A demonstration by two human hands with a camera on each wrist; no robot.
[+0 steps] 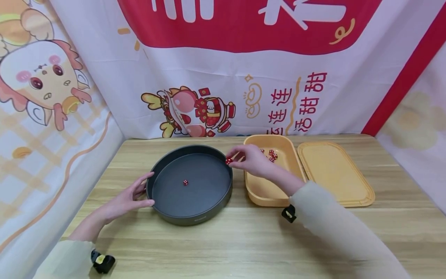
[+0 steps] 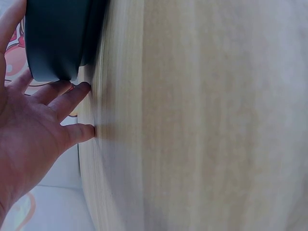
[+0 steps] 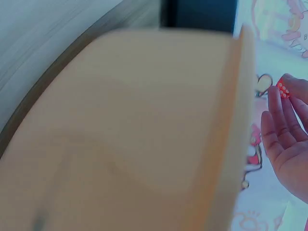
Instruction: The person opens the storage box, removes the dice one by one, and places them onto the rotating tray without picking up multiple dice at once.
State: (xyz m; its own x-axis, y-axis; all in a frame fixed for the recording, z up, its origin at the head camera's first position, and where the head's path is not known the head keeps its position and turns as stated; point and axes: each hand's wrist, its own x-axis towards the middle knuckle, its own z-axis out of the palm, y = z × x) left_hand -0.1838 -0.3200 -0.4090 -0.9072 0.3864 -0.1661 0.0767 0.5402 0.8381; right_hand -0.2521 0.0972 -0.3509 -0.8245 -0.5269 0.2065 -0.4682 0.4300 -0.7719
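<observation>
Toward the back edge of the counter [image 1: 223,248], my right hand [image 1: 256,161] pinches a red white-dotted die [image 1: 229,160], likely light, hard, best held by opposite faces; my spread left hand [image 1: 123,199] touches a round dark-grey pan [image 1: 189,199].

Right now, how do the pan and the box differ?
The pan is round and dark; the box is orange and oblong. The pan has one die inside; the box has several dice. Both are open-topped and stand on the table.

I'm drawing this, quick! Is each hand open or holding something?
Left hand: open, fingers touching the round dark-gray pan.
Right hand: closed, pinching a red die with white dots.
</observation>
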